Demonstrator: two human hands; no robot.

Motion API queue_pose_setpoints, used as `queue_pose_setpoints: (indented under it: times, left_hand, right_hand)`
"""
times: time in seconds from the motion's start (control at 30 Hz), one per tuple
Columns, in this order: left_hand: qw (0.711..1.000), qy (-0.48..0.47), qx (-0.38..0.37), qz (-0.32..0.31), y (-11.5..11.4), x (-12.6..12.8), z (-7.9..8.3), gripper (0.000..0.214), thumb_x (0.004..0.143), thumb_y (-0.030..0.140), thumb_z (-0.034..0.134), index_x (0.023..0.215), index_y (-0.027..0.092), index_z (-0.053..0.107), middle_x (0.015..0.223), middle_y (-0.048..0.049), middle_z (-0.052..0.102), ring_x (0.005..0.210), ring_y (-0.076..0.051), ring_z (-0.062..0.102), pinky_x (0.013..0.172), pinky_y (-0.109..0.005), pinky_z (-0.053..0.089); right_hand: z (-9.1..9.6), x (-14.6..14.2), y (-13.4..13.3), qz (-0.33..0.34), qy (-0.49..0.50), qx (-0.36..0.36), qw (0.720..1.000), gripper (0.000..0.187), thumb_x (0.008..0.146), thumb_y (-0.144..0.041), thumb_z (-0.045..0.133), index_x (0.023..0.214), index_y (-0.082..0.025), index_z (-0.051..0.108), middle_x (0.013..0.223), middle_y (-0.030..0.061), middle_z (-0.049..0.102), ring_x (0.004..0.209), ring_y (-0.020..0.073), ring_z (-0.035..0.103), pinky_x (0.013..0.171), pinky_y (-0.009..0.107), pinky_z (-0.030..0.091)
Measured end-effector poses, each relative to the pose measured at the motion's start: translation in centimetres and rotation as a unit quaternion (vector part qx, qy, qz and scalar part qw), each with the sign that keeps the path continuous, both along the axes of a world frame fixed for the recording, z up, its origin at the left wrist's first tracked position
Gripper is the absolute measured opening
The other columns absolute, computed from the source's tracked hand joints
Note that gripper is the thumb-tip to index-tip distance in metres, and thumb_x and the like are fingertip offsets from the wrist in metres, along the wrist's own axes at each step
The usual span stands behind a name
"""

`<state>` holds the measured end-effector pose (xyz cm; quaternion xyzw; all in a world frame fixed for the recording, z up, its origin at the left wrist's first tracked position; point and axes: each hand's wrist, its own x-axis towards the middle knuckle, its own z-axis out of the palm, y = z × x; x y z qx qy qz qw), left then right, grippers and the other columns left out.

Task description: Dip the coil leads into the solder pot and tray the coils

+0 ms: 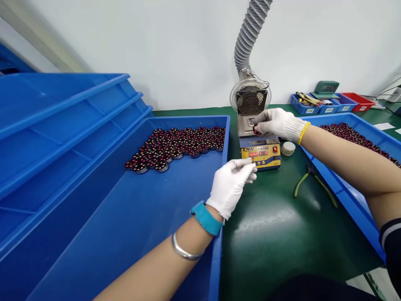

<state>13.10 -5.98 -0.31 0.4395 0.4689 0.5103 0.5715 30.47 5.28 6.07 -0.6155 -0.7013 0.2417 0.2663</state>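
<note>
My right hand, in a white knit glove with a yellow cuff, pinches a small round black part with red spots. It holds the part over the metal top of a yellow-fronted machine with lit red digits. My left hand, gloved in white, is just in front of the machine, above the blue tray's right rim. Its thumb and fingertips are pressed together; whatever may be between them is hidden. Many similar round black parts lie grouped at the far end of the left blue tray.
Behind the machine stands a fan under a grey hose. A round whitish tin and green-handled pliers lie to the right. Farther right is another blue tray of dark parts. Stacked blue trays rise at left.
</note>
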Motion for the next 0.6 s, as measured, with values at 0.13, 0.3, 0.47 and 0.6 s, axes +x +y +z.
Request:
queue_pose_setpoints:
  times: [0.13, 0.3, 0.47, 0.6]
  left_hand:
    - [1.000, 0.013, 0.001, -0.013, 0.0, 0.0, 0.0, 0.027, 0.071, 0.031, 0.074, 0.087, 0.011, 0.066, 0.076, -0.0063, 0.071, 0.061, -0.013, 0.064, 0.062, -0.028, 0.052]
    - [0.999, 0.019, -0.004, -0.028, -0.1, 0.1, -0.1, 0.026, 0.072, 0.030, 0.073, 0.087, 0.011, 0.066, 0.077, -0.0068, 0.070, 0.060, -0.014, 0.064, 0.062, -0.029, 0.052]
    - [0.999, 0.026, -0.002, -0.035, -0.2, 0.0, 0.0, 0.024, 0.074, 0.031, 0.072, 0.085, 0.011, 0.066, 0.076, -0.0069, 0.070, 0.061, -0.014, 0.064, 0.061, -0.029, 0.052]
    - [0.999, 0.025, 0.000, -0.037, -0.1, 0.1, 0.0, 0.023, 0.073, 0.031, 0.073, 0.083, 0.011, 0.066, 0.076, -0.0067, 0.070, 0.061, -0.014, 0.064, 0.061, -0.030, 0.051]
  right_hand:
    - [-0.3, 0.8, 4.2, -0.067, -0.090, 0.113, 0.987, 0.034, 0.068, -0.039, 0.069, 0.099, -0.025, 0.073, 0.095, 0.0012, 0.073, 0.091, 0.0223, 0.067, 0.085, 0.037, 0.053]
    - [-1.6, 0.9, 7.2, -0.091, -0.125, 0.148, 0.977, 0.036, 0.073, -0.035, 0.062, 0.105, -0.021, 0.070, 0.108, 0.0058, 0.070, 0.102, 0.0257, 0.064, 0.091, 0.039, 0.050]
    - [-2.4, 0.8, 7.7, -0.079, -0.150, 0.151, 0.974, 0.035, 0.073, -0.033, 0.061, 0.105, -0.021, 0.070, 0.107, 0.0071, 0.071, 0.103, 0.0286, 0.064, 0.089, 0.041, 0.051]
    - [-2.2, 0.8, 7.9, -0.083, -0.149, 0.155, 0.973, 0.036, 0.072, -0.035, 0.061, 0.105, -0.022, 0.071, 0.107, 0.0069, 0.071, 0.102, 0.0288, 0.064, 0.088, 0.041, 0.052]
